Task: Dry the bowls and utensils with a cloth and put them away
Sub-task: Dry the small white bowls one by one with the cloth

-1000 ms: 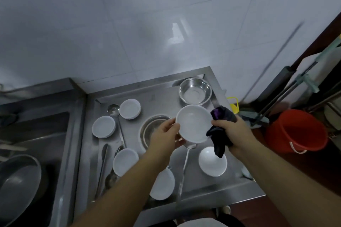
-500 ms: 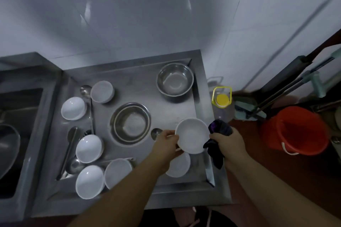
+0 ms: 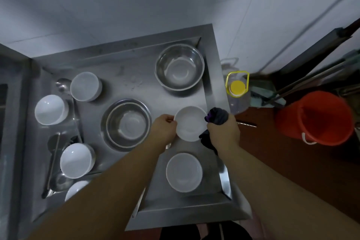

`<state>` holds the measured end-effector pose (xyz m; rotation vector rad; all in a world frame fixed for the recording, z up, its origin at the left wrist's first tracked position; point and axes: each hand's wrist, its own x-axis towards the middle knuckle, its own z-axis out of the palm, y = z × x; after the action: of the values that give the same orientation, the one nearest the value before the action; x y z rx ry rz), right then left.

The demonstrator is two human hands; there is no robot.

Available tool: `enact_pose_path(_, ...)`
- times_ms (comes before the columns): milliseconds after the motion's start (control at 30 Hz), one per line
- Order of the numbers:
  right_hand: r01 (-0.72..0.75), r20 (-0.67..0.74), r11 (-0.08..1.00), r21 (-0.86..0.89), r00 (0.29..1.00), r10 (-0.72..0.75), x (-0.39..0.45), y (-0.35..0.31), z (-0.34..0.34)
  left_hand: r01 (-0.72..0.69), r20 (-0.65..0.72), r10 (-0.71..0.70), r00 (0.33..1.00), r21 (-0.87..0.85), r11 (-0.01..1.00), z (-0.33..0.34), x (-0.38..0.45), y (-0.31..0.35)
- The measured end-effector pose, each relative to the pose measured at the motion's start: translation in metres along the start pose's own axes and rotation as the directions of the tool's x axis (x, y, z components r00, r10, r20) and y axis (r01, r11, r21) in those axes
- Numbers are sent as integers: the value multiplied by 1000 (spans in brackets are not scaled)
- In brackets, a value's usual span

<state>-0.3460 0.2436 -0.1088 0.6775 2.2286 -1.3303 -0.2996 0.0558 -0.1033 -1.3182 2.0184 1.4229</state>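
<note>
My left hand (image 3: 164,131) grips the left rim of a small white bowl (image 3: 190,123) held above the steel counter (image 3: 136,76) near its right edge. My right hand (image 3: 224,132) clutches a dark purple cloth (image 3: 217,116) against the bowl's right rim. Another white bowl (image 3: 184,171) sits on the counter just below the held one. Several more white bowls stand at the left: one (image 3: 85,86), one (image 3: 50,109) and one (image 3: 76,160). Ladles and spoons (image 3: 54,158) lie among them.
Two steel bowls rest on the counter, one in the middle (image 3: 126,123) and one at the back right (image 3: 179,66). Right of the counter, on the floor, are a yellow-capped bottle (image 3: 237,87), an orange bucket (image 3: 316,118) and mop handles (image 3: 303,84).
The view has tilted downward, so the counter sits higher and larger in frame. Both hands still hold the bowl and cloth, now over the counter's right side above the lone white bowl.
</note>
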Motion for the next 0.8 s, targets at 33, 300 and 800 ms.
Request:
enact_pose_path(33,2,1,1000,-13,1000,-2,3,-1,6,-5,-2,5,1000,17,1000,-1,8,-2)
enact_pose_path(300,77,21,996,-44,997,-77,17,-7,27,-151,23,151,988,287,946,-6,34,1)
enact_pose_path(800,149,74,989,19,986,-150,-26,13,-19,-226,14,241,970,401,888,-20,-53,-68)
